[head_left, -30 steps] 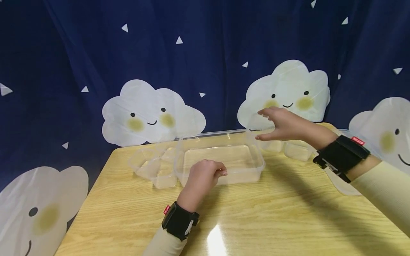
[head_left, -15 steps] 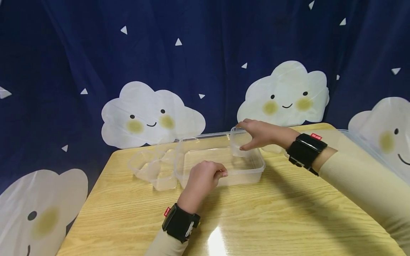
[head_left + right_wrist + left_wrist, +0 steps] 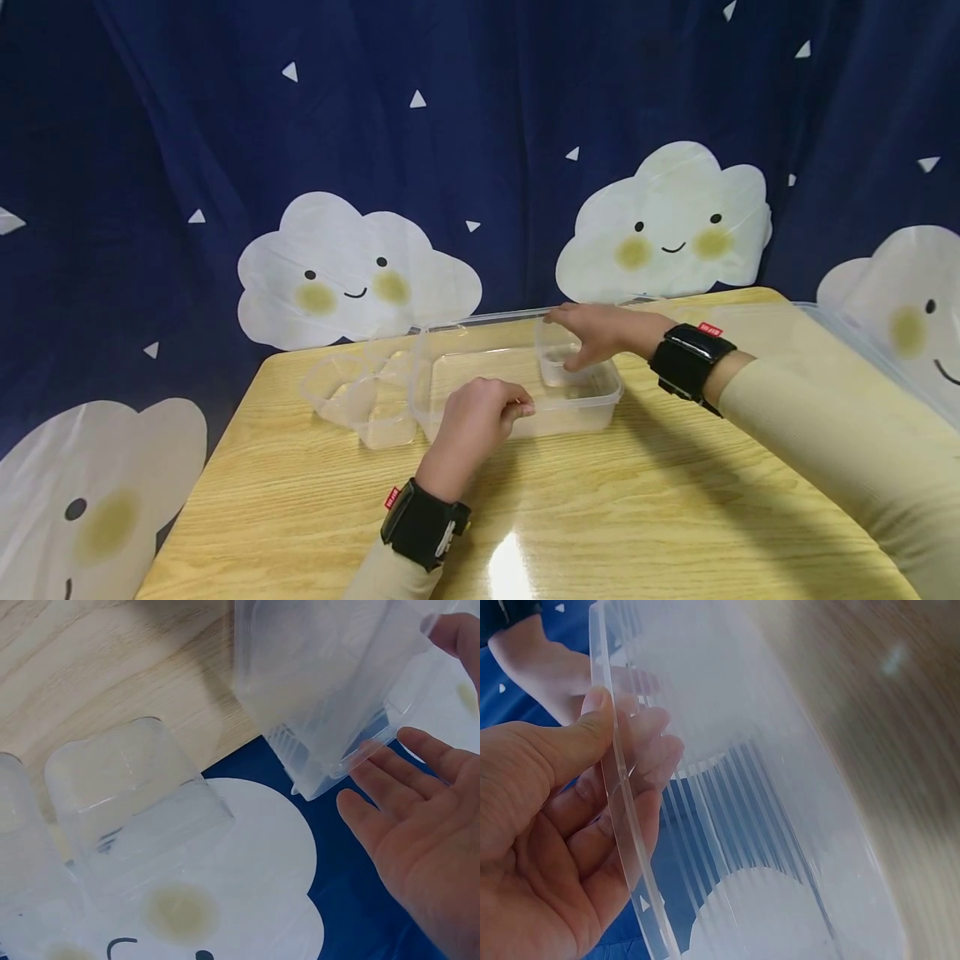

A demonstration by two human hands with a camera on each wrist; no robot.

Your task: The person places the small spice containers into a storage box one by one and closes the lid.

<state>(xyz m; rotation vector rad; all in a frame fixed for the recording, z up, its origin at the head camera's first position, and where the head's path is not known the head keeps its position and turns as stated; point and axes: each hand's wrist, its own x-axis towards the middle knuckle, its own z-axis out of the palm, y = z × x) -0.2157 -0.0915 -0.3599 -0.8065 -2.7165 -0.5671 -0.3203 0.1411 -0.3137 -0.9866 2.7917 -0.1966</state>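
Left hand point(image 3: 480, 408) pinches the near rim of one large clear box point(image 3: 570, 418), its long axis running left to right.
Overlapping cups point(image 3: 386, 427) at its left defy counting; farther back, the nearer right hand point(image 3: 596, 332), thumb and fingers well parted, holds one small tub point(image 3: 553, 375) inside its right end; two other tubs point(image 3: 131, 780) stand beyond.

a dark blue curtain point(image 3: 495, 150) with smiling clouds point(image 3: 341, 242) and white triangles point(image 3: 417, 100) hangs behind a wooden table point(image 3: 645, 508).
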